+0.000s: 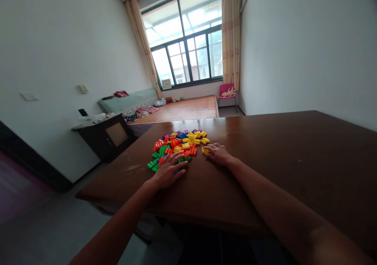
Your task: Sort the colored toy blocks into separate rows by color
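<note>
A pile of small plastic toy blocks [174, 142] in orange, green, yellow, blue and purple lies on the brown table [265, 151]. My left hand [169, 171] rests palm down on the near edge of the pile, its fingers stretched apart over orange and green blocks and hiding some of them. Just right of the pile, my right hand [217, 154] has its fingers closed on a yellow toy block [204, 150] at the tabletop. Part of that block is covered by the fingertips. More yellow blocks [193, 136] lie loosely at the pile's far right side.
Beyond the table is a bed [188, 107] below a window. A dark cabinet [107, 135] with things on top stands at the left wall. A pink chair [226, 91] with a soft toy on it is at the back right.
</note>
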{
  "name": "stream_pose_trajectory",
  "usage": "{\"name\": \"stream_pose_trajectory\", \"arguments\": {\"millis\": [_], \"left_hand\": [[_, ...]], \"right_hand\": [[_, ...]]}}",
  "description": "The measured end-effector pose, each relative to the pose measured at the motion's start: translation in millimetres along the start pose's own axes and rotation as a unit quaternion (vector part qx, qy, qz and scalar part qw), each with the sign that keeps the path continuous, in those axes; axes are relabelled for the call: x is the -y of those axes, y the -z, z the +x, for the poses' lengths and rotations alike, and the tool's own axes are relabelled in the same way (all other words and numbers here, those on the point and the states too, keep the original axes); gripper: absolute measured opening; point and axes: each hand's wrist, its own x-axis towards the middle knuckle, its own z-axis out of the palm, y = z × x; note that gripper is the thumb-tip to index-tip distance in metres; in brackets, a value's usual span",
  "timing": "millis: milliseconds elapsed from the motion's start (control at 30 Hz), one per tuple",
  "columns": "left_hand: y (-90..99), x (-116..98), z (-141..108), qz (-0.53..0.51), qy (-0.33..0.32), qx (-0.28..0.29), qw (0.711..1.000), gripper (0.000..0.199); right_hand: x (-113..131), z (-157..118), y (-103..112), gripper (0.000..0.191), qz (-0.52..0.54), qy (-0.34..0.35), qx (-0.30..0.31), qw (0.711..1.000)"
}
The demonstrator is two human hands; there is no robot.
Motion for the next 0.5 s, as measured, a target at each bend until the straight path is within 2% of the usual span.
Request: {"name": "stream_pose_trajectory", "arguments": {"millis": [133,267,333,400,500], "left_hand": [[-17.0,9.0,2.6,0.011,-0.011,0.014,1.000,0.042],[-19.7,16.5,23.7,0.022,-0.024,-0.013,0.999,0.038],[-17.2,7.5,37.5,0.020,-0.023,-0.052,0.998,0.034],[-15.8,-10.3,53.6,0.000,-0.032,-0.082,0.996,0.034],[-20.2,-42.2,80.7,-0.059,-0.089,-0.078,0.991,0.037]], "right_hand": [[2.1,-4.5,7.1,0.040,-0.025,0.007,0.029,0.999],[-20.6,-7.5,16.3,0.032,-0.067,-0.068,0.008,0.995],[-35.0,-7.8,18.7,0.030,-0.084,-0.127,-0.015,0.988],[-47.5,-7.2,19.4,0.029,-0.094,-0.176,-0.039,0.979],[-59.5,-5.7,17.7,0.031,-0.106,-0.208,-0.061,0.970]]}}
